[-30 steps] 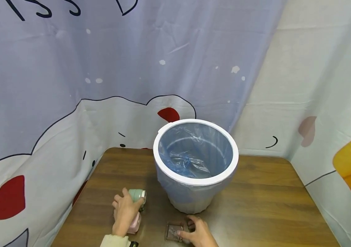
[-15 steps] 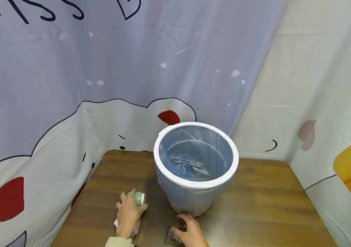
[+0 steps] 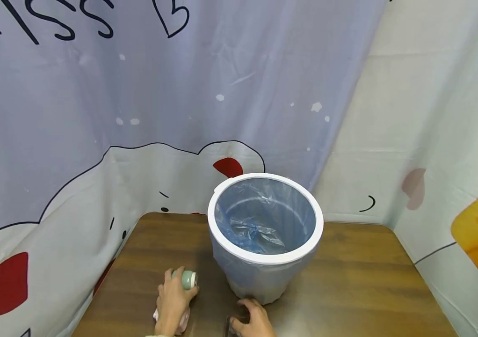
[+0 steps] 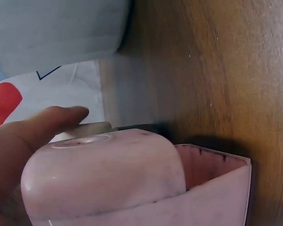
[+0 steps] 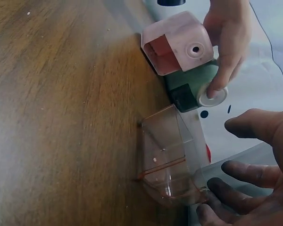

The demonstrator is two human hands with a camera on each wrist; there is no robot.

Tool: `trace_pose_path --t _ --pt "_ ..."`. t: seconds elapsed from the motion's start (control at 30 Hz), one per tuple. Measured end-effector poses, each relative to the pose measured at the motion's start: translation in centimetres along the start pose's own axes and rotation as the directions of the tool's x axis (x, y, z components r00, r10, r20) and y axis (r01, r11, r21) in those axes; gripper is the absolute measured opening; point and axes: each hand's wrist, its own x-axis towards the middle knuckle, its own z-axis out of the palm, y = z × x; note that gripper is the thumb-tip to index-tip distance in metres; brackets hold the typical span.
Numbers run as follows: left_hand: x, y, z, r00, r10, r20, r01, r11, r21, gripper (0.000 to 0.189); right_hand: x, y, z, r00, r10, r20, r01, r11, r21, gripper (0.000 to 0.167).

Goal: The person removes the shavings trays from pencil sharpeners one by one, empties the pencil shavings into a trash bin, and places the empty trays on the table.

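My left hand (image 3: 172,302) grips a green pencil sharpener (image 3: 188,280) from above, its thumb on the pale round front. Close beside it, partly under my wrist, stands a pink pencil sharpener (image 5: 186,33) with a round pencil hole and an open reddish compartment. It fills much of the left wrist view, where its smooth pink body (image 4: 108,174) hides most of the green one. To the right, a clear plastic box (image 5: 167,160) rests on the table. My right hand (image 3: 256,323) is at this box, fingers spread and loosely bent, fingertips right at its far side, thumb apart.
A white bin (image 3: 266,260) lined with a bluish plastic bag stands just beyond my hands on the wooden table (image 3: 361,281). A printed curtain (image 3: 171,182) hangs around the back and sides.
The whole head view has slid downward. My left fingers have moved further over the green pencil sharpener. My right hand has shifted slightly left at the clear box.
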Motion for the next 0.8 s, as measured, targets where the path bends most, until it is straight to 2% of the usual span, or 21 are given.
trace_pose_path --t 0.23,0.37,0.6,0.8 --pt "-0.2 0.2 0.3 0.998 -0.001 -0.060 0.002 1.000 0.013 0.068 -0.1 -0.3 -0.1 0.998 -0.054 -0.015 0.054 0.999 0.006 0.044" --pt "-0.4 0.4 -0.1 0.996 0.000 -0.094 -0.001 1.000 -0.008 0.069 0.1 -0.6 0.0 0.999 -0.044 -0.012 0.044 0.999 -0.008 0.048" --pt "-1.2 1.7 -1.5 0.995 -0.040 -0.091 0.039 0.999 -0.017 0.071 0.4 -1.6 -0.2 0.999 -0.050 -0.015 0.050 0.997 -0.056 0.054" --pt "-2.1 3.4 -3.2 0.993 -0.018 -0.114 0.016 1.000 -0.024 0.066 1.2 -2.8 -0.4 0.997 -0.029 0.065 0.026 0.999 0.046 0.067"
